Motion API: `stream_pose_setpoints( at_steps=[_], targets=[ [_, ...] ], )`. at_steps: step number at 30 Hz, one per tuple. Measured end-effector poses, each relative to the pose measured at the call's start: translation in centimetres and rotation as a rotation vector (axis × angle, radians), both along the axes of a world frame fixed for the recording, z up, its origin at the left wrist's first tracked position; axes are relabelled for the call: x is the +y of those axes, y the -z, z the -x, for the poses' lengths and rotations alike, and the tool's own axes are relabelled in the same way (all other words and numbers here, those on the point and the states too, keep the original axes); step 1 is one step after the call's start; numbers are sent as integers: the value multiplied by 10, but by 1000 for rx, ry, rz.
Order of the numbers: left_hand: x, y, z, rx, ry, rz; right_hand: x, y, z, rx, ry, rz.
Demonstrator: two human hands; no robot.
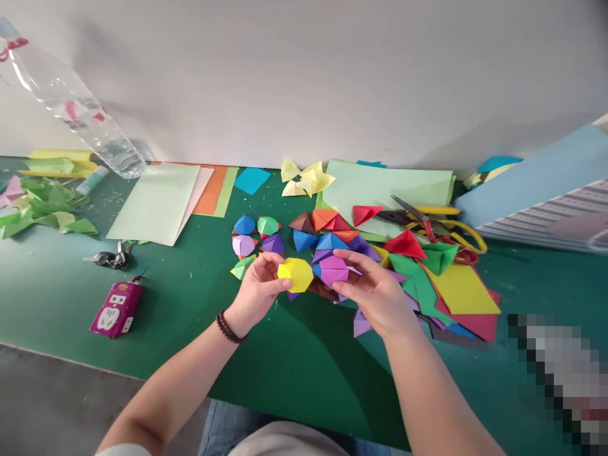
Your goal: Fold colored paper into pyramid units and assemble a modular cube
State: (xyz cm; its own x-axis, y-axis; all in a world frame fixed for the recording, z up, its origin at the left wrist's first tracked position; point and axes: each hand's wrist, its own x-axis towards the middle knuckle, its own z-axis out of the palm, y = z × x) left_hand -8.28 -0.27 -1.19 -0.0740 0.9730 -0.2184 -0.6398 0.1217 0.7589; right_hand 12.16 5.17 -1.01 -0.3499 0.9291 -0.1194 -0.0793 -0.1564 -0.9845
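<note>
My left hand (260,286) pinches a yellow folded paper piece (296,275) between thumb and fingers. In my right hand (375,288) is a purple folded paper piece (334,271), held the same way. The two pieces are side by side above the table, with a small gap and a bit of blue between them. Around and beyond my hands lie several folded paper pieces: a blue one (245,224), a green one (269,225), a lilac one (244,245) and a brown one (301,221). My fingers partly hide some pieces beneath.
Scissors (468,234) lie on paper at the right, near yellow paper sheets (468,288). Pale green sheets (154,199), a clear bottle (85,107), keys (114,254) and a magenta carton (118,309) are on the left. A light blue box (536,180) stands at the right.
</note>
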Motion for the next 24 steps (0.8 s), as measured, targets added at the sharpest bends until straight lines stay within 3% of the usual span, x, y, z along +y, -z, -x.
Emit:
stream_pose_setpoints(
  at_steps=[15, 24],
  targets=[
    [0, 5, 7, 31, 158, -100, -2, -8, -3, 18, -85, -17],
    [-1, 4, 9, 24, 278, -126, -4, -10, -4, 27, -195, -163]
  ],
)
